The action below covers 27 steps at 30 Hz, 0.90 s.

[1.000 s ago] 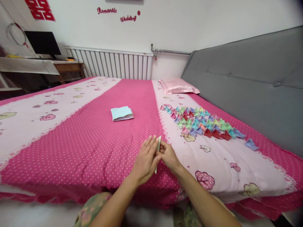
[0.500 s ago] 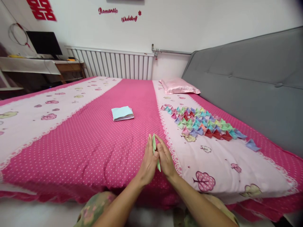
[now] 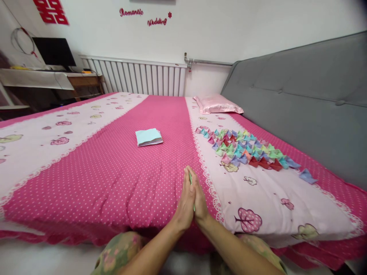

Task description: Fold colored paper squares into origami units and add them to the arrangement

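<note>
My left hand (image 3: 185, 202) and my right hand (image 3: 198, 198) are pressed flat together, palm to palm, over the near edge of the pink bed (image 3: 114, 172). A folded light green paper (image 3: 190, 178) is squeezed between the palms; only a thin edge of it shows. A stack of pale blue paper sheets (image 3: 148, 136) lies on the bed's middle strip. To the right, several folded paper pieces in many colours (image 3: 246, 149) lie in rows on the white strip.
A pink pillow (image 3: 218, 104) rests at the far end by a grey padded headboard (image 3: 301, 99). A white radiator (image 3: 137, 78) runs along the back wall. A desk with a dark monitor (image 3: 53, 51) stands at the far left.
The hands held the green paper between loose fingers; they have since closed flat on it, palm against palm, so the paper is nearly hidden.
</note>
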Each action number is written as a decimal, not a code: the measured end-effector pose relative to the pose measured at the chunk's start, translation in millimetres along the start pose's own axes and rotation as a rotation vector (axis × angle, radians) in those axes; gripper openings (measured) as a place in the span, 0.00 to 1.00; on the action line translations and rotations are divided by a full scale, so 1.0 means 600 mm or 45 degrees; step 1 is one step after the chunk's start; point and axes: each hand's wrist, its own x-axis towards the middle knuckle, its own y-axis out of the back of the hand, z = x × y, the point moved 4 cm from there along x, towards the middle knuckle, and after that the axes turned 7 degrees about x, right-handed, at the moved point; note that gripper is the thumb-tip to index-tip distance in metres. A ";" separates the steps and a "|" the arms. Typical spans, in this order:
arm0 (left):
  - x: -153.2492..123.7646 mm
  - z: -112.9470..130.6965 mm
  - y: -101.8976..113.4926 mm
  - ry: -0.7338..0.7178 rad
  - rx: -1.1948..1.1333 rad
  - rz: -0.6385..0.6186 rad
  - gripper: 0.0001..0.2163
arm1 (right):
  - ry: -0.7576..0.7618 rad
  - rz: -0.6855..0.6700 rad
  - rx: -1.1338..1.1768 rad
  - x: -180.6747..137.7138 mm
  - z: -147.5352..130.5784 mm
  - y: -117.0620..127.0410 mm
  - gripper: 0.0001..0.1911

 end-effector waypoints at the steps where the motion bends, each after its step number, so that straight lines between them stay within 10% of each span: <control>1: 0.000 -0.005 -0.003 0.009 -0.010 0.002 0.26 | -0.051 -0.022 0.090 -0.001 0.003 -0.003 0.30; 19: -0.016 0.010 -0.003 -0.032 0.164 -0.006 0.27 | -0.072 -0.144 0.429 -0.020 -0.004 -0.017 0.27; 27: 0.011 -0.008 0.015 0.019 0.246 0.191 0.28 | -0.421 -0.035 0.762 0.000 0.017 -0.026 0.22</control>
